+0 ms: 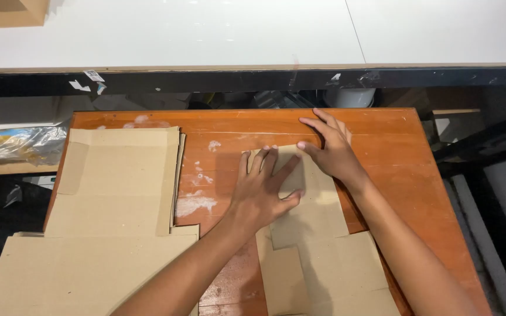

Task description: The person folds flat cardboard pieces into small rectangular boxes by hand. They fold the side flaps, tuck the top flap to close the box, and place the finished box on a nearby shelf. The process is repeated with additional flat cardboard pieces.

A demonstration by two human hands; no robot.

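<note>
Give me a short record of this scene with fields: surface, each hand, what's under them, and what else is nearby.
surface: orange-brown wooden table, paint-smudged
left hand: flat, fingers spread, pressing on the cardboard piece
right hand: palm down on the far edge of the same piece
cardboard piece: flat, unfolded, with cut flaps
to the left: stack of flat cardboard blanks
far left: crumpled plastic bag
beyond: white counter with a dark edge

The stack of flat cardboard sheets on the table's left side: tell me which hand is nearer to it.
Left. The left hand presses the cardboard piece beside the stack; the right hand lies farther away.
</note>
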